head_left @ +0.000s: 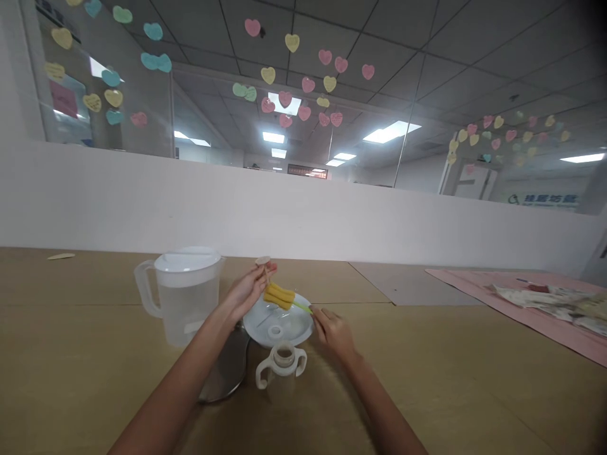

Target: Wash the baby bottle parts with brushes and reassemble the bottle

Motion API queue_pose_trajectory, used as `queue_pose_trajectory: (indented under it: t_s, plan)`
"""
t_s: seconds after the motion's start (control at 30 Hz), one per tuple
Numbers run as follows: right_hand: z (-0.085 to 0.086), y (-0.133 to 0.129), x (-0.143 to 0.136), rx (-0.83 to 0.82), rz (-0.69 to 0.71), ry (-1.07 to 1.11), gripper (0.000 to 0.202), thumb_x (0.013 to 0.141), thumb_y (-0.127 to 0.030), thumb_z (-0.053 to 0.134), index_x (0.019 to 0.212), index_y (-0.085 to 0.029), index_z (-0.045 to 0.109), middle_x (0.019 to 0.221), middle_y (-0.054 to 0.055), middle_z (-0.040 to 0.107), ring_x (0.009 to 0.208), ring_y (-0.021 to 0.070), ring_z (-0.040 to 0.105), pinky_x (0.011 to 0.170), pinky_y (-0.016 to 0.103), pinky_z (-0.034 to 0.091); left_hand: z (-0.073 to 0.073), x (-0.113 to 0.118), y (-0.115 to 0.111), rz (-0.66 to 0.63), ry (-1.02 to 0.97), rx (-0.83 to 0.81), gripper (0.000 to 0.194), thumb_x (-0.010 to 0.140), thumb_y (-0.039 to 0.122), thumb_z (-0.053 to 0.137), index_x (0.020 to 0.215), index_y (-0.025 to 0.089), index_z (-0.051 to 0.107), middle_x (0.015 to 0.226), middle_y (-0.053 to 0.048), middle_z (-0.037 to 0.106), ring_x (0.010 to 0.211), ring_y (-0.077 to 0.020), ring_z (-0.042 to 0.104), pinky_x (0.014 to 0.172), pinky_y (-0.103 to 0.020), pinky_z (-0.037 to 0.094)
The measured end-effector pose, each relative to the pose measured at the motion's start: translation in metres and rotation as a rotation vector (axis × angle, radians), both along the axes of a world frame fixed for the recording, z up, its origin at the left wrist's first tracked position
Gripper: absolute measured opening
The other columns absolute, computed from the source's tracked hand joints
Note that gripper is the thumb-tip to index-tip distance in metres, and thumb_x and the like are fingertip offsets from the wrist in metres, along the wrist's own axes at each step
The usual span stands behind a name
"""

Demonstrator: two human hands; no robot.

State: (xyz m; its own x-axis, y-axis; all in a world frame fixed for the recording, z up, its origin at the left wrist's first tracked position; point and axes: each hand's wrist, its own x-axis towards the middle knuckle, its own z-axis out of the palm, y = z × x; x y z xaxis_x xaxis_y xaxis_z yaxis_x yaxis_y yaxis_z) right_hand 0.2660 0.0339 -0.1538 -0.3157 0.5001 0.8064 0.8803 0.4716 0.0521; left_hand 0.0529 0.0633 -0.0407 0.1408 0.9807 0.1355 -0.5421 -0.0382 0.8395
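Observation:
My right hand (334, 332) is closed around the thin green handle of a bottle brush with a yellow sponge head (279, 296). The sponge head is held above a white bowl (303, 332) and points toward my left hand (247, 287). My left hand pinches a small pale round piece (262, 260) at its fingertips; its exact kind is too small to make out. Inside the bowl lies a white ring (275, 332). In front of the bowl an uncapped bottle with two white side handles (283, 363) stands upright.
A clear pitcher with a white lid (190, 297) stands left of the bowl. Under my left forearm lies a dark round-edged item (227, 370), partly hidden. A pink cloth (521, 309) with crumpled fabric is at the right. A white wall (303, 221) with glass above bounds the table's back.

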Motion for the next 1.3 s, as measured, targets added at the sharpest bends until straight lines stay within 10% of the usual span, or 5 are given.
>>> queue_pose_trajectory:
  t_s: [0.4, 0.6, 0.77, 0.97, 1.3]
  plan:
    - [0.006, -0.013, 0.026, 0.294, -0.091, -0.018, 0.028, 0.085, -0.023, 0.043, 0.102, -0.018, 0.065, 0.062, 0.004, 0.058, 0.056, 0.0106, 0.052, 0.057, 0.024, 0.035, 0.024, -0.042, -0.049, 0.162, 1.008, 0.358, 0.026, 0.076, 0.03, 0.05, 0.097, 0.015, 0.05, 0.083, -0.005, 0.064, 0.062, -0.0128, 0.06, 0.06, -0.026, 0.049]
    - [0.0, -0.009, 0.025, 0.295, -0.085, -0.048, 0.025, 0.085, -0.022, 0.045, 0.098, -0.018, 0.066, 0.059, 0.003, 0.057, 0.057, 0.0107, 0.051, 0.057, 0.024, 0.034, -0.004, -0.052, -0.037, 0.164, 1.815, 0.238, 0.027, 0.06, 0.007, 0.05, 0.085, 0.013, 0.057, 0.048, -0.001, 0.058, 0.045, -0.0167, 0.055, 0.052, -0.027, 0.042]
    - [-0.003, -0.005, 0.024, 0.278, -0.136, -0.02, 0.025, 0.085, -0.022, 0.043, 0.093, -0.017, 0.067, 0.059, 0.002, 0.058, 0.056, 0.0106, 0.051, 0.056, 0.023, 0.033, -0.02, -0.05, -0.034, 0.065, 1.95, 0.22, 0.009, 0.06, 0.008, 0.054, 0.057, 0.015, 0.06, 0.049, -0.007, 0.061, 0.057, -0.0239, 0.061, 0.057, -0.031, 0.044]
    - [-0.01, 0.003, 0.029, 0.215, -0.165, 0.004, 0.026, 0.085, -0.022, 0.041, 0.095, -0.018, 0.066, 0.064, 0.003, 0.06, 0.058, 0.0105, 0.053, 0.056, 0.023, 0.034, -0.024, -0.031, -0.024, 0.221, 2.005, 0.456, 0.021, 0.075, 0.013, 0.044, 0.082, 0.009, 0.063, 0.089, -0.022, 0.064, 0.089, -0.0306, 0.06, 0.077, -0.043, 0.043]
    - [-0.012, 0.008, 0.03, 0.178, -0.196, 0.027, 0.028, 0.085, -0.022, 0.04, 0.094, -0.017, 0.066, 0.063, 0.004, 0.059, 0.058, 0.0108, 0.053, 0.054, 0.022, 0.034, -0.069, 0.008, 0.011, -0.038, 1.87, 0.86, 0.026, 0.072, 0.008, 0.049, 0.091, 0.02, 0.063, 0.124, -0.008, 0.053, 0.122, -0.0246, 0.039, 0.101, -0.045, 0.025]
